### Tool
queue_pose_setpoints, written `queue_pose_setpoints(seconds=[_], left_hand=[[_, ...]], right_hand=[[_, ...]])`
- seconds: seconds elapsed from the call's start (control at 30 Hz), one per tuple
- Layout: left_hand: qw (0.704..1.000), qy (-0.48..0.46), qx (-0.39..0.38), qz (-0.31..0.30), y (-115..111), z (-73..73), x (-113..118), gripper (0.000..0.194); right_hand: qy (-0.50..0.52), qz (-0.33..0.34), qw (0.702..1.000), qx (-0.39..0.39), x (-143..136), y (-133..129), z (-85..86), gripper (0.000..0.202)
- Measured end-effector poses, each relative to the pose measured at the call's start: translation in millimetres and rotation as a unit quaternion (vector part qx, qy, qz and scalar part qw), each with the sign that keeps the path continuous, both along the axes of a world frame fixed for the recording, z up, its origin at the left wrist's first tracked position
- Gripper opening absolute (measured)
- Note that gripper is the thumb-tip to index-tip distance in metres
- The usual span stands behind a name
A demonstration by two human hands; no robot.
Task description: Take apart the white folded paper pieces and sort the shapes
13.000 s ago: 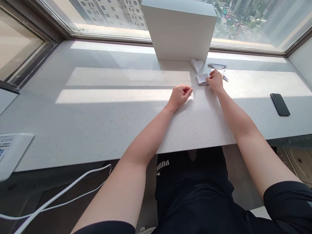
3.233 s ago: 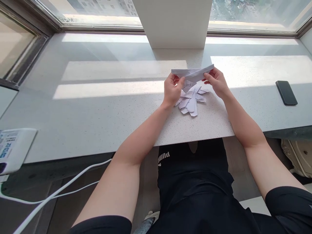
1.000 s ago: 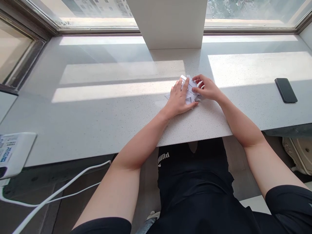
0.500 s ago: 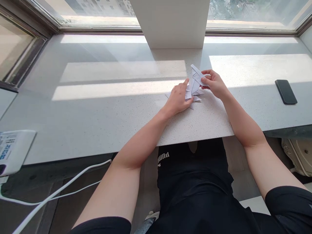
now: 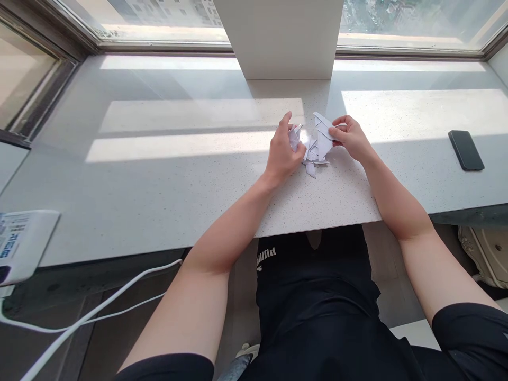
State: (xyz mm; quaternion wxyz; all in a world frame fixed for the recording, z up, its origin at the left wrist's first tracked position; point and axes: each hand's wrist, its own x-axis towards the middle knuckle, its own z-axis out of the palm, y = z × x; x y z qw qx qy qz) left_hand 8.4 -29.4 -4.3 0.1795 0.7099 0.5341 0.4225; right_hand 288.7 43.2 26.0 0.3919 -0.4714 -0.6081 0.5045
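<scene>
Folded white paper (image 5: 323,138) hangs upright from my right hand (image 5: 349,138), pinched between thumb and fingers at its right edge. My left hand (image 5: 282,151) curls around another folded paper piece (image 5: 294,138), its thumb low and a finger raised; the palm side is partly hidden. Between the two hands, more folded white paper pieces (image 5: 312,152) lie in a loose pile on the pale speckled counter (image 5: 178,196). One pointed piece (image 5: 310,170) sticks out toward me. Whether the right-hand paper touches the pile I cannot tell.
A black phone (image 5: 465,151) lies on the right of the counter. At the left edge sits a white device (image 5: 29,243), with white cables (image 5: 107,288) below it. A white pillar (image 5: 289,39) stands behind the hands, between windows.
My left hand has lifted off the pile with a folded piece and turned upright, uncovering more paper. The paper in my right hand has dropped slightly and shifted a little right.
</scene>
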Motion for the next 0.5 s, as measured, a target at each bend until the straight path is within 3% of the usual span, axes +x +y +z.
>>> queue_pose_setpoints(seconds=[0.17, 0.33, 0.5], left_hand=[[0.998, -0.032, 0.061, -0.001, 11, -8.0, -4, 0.097], [0.992, 0.038, 0.025, -0.115, 6, -7.4, 5, 0.116], [0.972, 0.131, 0.007, -0.195, -5, 8.5, 7, 0.136]], right_hand=[[-0.072, 0.061, 0.994, 0.053, -25, -27, 8.3, 0.047], [-0.198, 0.129, 0.96, 0.152, -21, -29, 14.6, 0.028], [-0.198, 0.033, 0.968, 0.15, -5, -10, 3.1, 0.025]])
